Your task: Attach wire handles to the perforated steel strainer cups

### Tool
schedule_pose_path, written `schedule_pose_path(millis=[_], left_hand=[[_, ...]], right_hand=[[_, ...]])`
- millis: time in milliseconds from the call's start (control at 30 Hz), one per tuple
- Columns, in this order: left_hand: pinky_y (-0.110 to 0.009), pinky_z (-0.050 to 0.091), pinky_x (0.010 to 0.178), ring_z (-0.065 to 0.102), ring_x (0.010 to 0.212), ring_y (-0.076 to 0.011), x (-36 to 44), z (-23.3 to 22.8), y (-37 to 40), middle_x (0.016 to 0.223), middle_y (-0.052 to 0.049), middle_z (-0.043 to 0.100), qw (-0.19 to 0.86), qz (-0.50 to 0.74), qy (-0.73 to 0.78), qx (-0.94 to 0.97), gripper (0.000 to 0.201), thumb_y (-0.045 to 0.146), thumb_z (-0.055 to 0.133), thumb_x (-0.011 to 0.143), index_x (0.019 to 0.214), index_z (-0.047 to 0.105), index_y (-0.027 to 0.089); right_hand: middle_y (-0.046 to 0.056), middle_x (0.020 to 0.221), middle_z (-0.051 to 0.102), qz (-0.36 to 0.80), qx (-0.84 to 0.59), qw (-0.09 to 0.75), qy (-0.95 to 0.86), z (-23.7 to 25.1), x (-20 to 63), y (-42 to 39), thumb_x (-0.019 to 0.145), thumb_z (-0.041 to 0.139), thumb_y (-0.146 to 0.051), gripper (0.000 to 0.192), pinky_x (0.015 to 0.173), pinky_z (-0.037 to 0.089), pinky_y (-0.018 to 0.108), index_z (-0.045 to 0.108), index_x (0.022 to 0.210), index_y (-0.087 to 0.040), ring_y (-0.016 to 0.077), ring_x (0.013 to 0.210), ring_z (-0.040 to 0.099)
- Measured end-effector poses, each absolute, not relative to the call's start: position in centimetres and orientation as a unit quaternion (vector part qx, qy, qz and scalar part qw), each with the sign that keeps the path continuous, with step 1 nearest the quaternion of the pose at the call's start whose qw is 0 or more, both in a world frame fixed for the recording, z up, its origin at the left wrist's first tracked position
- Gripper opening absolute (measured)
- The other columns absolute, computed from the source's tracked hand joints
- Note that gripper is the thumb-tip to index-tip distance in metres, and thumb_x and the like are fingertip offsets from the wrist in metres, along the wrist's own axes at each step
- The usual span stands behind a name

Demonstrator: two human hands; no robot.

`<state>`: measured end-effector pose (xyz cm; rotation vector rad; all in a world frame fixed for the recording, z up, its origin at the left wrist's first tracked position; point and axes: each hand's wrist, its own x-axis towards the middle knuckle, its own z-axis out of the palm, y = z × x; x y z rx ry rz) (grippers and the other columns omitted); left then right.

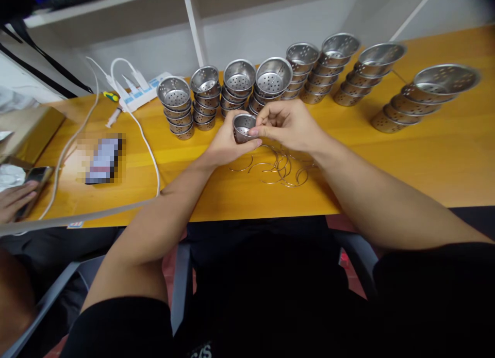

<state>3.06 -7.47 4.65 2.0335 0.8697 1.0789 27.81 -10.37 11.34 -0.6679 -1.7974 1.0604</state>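
A small perforated metal cup [244, 127] is tilted toward me above the table, and my left hand [228, 144] is wrapped around its side. At the cup's right rim, my right hand [288, 123] has thumb and fingers pinched together; whatever lies between the fingertips is too small to make out. Below both hands, several thin curved wires [284, 167] lie in a loose tangle on the table. Just behind the hands stands a stack of similar perforated cups [274, 78].
More cup stacks line the orange table [425, 172], including one at left [174, 95] and a leaning one at right [436, 87]. Left are a power strip [145, 92], white cables, a syringe [114, 116] and a blurred phone [103, 161]. Another person's hand [15, 200] touches a phone.
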Motion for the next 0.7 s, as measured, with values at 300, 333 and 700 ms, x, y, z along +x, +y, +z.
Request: schedule_pose_path(millis=[300, 333, 700], left_hand=[[-0.067, 0.064, 0.144, 0.077, 0.16, -0.0419, 2.8, 3.7, -6.2, 0.158, -0.015, 0.073, 0.34, 0.429, 0.328, 0.77, 0.094, 0.056, 0.106, 0.101, 0.173, 0.052, 0.027], [-0.068, 0.062, 0.146, 0.076, 0.164, -0.0431, 2.7, 3.6, -6.0, 0.16, -0.015, 0.072, 0.333, 0.43, 0.327, 0.773, 0.094, 0.056, 0.105, 0.102, 0.174, 0.051, 0.027], [-0.069, 0.061, 0.147, 0.076, 0.164, -0.0428, 2.1, 1.7, -4.4, 0.163, -0.015, 0.069, 0.276, 0.442, 0.284, 0.805, 0.101, 0.069, 0.104, 0.106, 0.179, 0.046, 0.03]], right_hand=[[0.01, 0.109, 0.087, 0.235, -0.296, 0.469, -0.798, 11.1, 29.3, -10.4, 0.114, 0.096, -0.065, 0.034, 0.088, 0.068, 0.05, 0.094, 0.113, -0.031, 0.0293, 0.092, 0.075], [0.011, 0.113, 0.088, 0.216, -0.293, 0.465, -0.807, 11.2, 29.4, -10.4, 0.115, 0.093, -0.06, 0.03, 0.089, 0.068, 0.051, 0.095, 0.114, -0.031, 0.03, 0.094, 0.075], [0.008, 0.105, 0.087, 0.172, -0.32, 0.37, -0.855, 12.5, 30.0, -11.9, 0.106, 0.083, -0.033, 0.022, 0.085, 0.064, 0.049, 0.094, 0.124, -0.029, 0.0292, 0.086, 0.075]])
